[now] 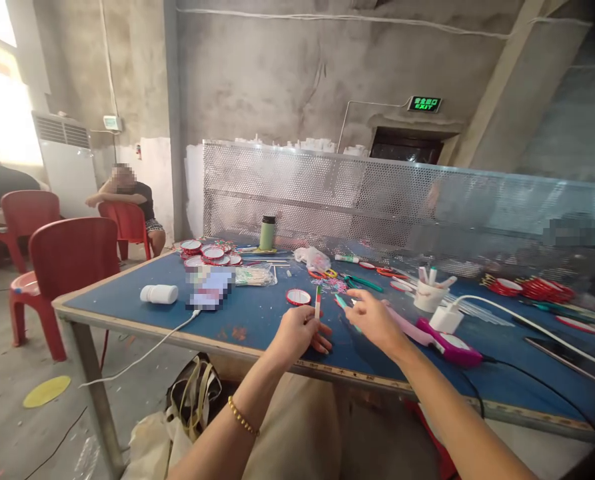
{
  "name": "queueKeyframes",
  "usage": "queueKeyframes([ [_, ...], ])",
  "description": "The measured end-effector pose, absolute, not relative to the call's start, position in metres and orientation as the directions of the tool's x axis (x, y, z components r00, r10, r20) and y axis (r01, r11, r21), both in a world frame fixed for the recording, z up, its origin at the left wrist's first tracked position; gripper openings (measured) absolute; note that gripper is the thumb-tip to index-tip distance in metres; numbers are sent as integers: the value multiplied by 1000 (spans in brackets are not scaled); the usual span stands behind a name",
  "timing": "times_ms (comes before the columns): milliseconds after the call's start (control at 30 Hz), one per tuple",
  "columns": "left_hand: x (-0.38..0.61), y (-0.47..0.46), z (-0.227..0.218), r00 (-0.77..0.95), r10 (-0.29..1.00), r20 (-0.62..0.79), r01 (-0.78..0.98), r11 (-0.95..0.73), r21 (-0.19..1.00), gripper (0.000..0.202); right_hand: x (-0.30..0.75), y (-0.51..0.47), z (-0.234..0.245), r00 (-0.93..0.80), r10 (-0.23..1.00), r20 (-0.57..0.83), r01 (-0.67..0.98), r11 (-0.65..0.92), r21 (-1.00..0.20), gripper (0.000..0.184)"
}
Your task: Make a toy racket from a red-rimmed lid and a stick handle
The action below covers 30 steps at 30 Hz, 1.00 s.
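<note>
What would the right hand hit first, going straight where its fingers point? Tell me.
Likely the stick held upright in the left hand; the right hand points left at it. Depth unclear.

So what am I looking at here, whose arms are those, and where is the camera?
There is no machine here: these are a person's two bare arms, filmed by one camera worn on their head, looking forward and down. That is why the arms come in from the bottom edge. The left hand holds a thin stick upright in its fingers. The right hand is at a small teal piece; whether it grips it is hard to tell. Both are over a blue table. On it lie a white bottle, a green flask, red-rimmed discs, a white cup of sticks and a pink tool with a cable. Behind, another person sits on a red chair.
</note>
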State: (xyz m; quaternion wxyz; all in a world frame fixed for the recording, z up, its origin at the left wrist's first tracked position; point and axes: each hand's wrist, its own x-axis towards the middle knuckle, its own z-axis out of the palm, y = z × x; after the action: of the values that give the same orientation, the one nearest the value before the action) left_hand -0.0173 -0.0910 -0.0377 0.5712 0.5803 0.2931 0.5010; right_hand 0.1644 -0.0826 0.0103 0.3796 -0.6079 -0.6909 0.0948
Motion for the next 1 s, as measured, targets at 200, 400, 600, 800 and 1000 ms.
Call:
queueKeyframes([
  [200,-19,-92,-37,344,905,250,-276,-157,948,15,181,-108,15,1,935,354,-148,350,-925,24],
  [400,-19,-90,-37,359,898,256,-314,-142,939,25,177,-131,20,11,858,514,-220,503,-836,27],
  [600,-17,-93,-34,336,909,248,-373,-113,921,26,148,-142,34,139,802,581,-283,594,-753,17],
  [800,-9,-101,-30,410,893,188,-373,-24,928,25,130,-131,30,209,783,585,-254,622,-741,11],
  [1000,-14,-97,-31,426,884,190,-351,-32,936,26,126,-107,15,129,802,583,-149,597,-789,20],
])
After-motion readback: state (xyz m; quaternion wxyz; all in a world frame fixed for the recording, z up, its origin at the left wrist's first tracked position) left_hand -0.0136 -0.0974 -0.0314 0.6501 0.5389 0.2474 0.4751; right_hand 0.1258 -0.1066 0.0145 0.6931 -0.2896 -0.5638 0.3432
